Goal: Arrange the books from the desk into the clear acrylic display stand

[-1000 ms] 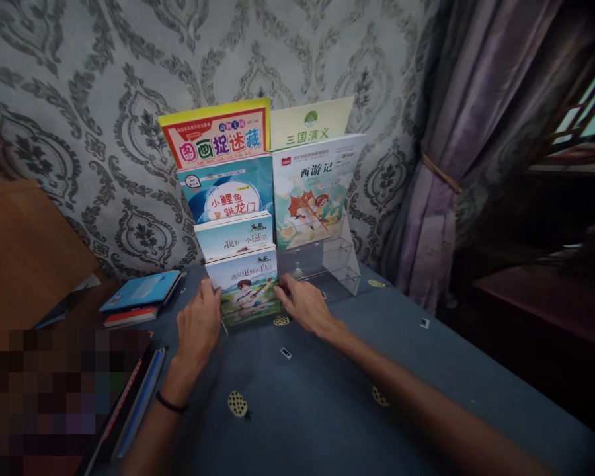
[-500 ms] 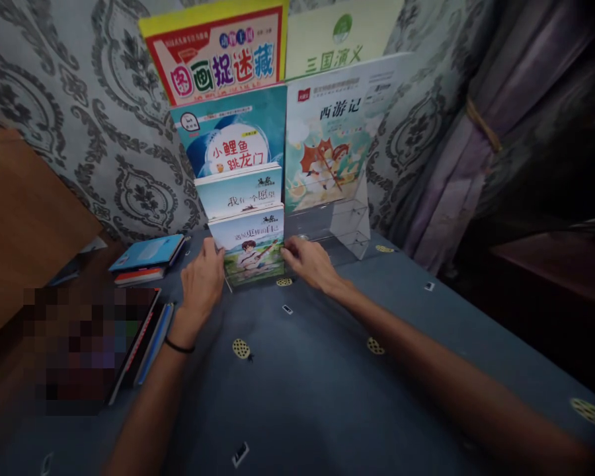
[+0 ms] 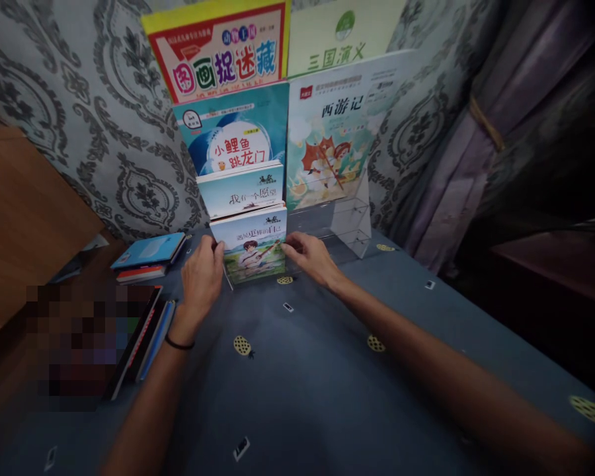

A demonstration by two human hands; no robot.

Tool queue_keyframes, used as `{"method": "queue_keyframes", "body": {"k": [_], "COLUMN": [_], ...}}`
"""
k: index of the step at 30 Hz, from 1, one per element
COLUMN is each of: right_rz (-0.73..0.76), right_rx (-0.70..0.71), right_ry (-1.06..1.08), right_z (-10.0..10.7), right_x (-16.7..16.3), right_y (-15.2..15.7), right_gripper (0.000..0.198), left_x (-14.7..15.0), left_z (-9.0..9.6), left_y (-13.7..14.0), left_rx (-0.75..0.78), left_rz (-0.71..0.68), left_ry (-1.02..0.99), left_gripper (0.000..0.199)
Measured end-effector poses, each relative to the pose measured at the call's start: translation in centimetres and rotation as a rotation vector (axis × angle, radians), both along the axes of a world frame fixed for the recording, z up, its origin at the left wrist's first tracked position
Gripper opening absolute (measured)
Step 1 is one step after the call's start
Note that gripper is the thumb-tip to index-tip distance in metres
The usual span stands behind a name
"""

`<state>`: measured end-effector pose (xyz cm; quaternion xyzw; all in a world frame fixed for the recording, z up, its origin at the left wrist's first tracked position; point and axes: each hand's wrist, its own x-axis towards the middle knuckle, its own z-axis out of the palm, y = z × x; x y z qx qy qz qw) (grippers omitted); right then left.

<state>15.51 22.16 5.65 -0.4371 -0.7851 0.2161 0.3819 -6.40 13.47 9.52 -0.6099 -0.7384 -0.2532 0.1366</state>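
Note:
A small paperback book [image 3: 255, 254] with a guitar player on its cover stands in the lowest left pocket of a clear tiered display rack [image 3: 350, 221]. My left hand [image 3: 202, 274] grips its left edge with curled fingers. At the right edge, my right hand [image 3: 310, 256] pinches the same book, thumb toward me. Right behind it stands a pale blue-green book [image 3: 242, 192]. Higher up are a teal book [image 3: 233, 129] and a red and yellow book [image 3: 218, 53]. On the right side a white illustrated book [image 3: 334, 135] leans below a pale green book [image 3: 344, 36].
To the left lie a blue-topped stack of books [image 3: 151, 250] and another stack [image 3: 151, 337], partly blurred out. A wooden panel [image 3: 27, 225] rises at far left. Patterned curtain [image 3: 143, 165] hangs behind the rack. Blue cloth [image 3: 302, 390] covers the table.
The guitar-cover book's top has shifted slightly down and toward me, away from the book behind it. Both hands stay at its edges. The camera view has shifted a little.

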Motion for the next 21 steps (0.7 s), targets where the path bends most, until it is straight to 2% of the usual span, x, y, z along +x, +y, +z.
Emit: {"method": "queue_keyframes", "body": {"k": [4, 9, 21], "right_rz": [0.133, 0.151, 0.14], "right_rx": [-0.008, 0.005, 0.028], "right_ry": [0.1, 0.111, 0.092], "right_z": [-0.1, -0.8, -1.3], "right_x": [0.1, -0.2, -0.5], "right_y": [0.3, 1.0, 1.4], "right_gripper": [0.024, 0.023, 0.021], "left_x": [-0.6, -0.7, -0.3], "left_z": [-0.3, -0.4, -0.3], "left_y": [0.3, 0.6, 0.5], "left_rx": [0.086, 0.108, 0.128], "left_rz": [-0.101, -0.186, -0.171], "left_ry": [-0.129, -0.29, -0.253], "left_gripper": [0.026, 0.031, 0.037]}}
